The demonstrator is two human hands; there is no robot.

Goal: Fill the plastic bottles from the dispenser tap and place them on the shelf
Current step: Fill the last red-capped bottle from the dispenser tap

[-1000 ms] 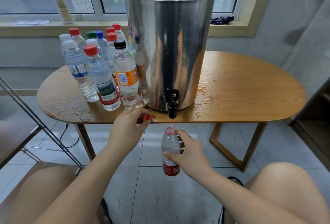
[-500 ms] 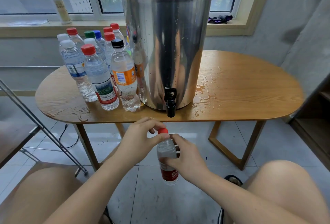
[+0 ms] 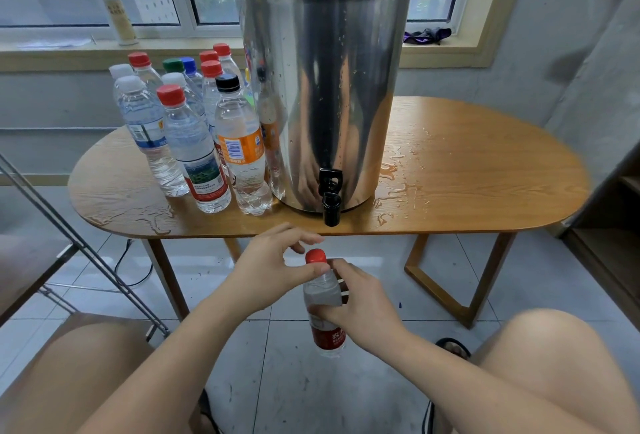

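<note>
Left hand (image 3: 266,260) pinches the red cap (image 3: 316,256), newly back on the water bottle (image 3: 321,292) gripped by the right hand (image 3: 360,307); shelving likely next.

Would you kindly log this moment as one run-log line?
phase: capping | left hand: pinches red cap | right hand: grips bottle

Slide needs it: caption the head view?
Left hand pinches red cap on clear plastic bottle held by right hand below black dispenser tap.
</note>
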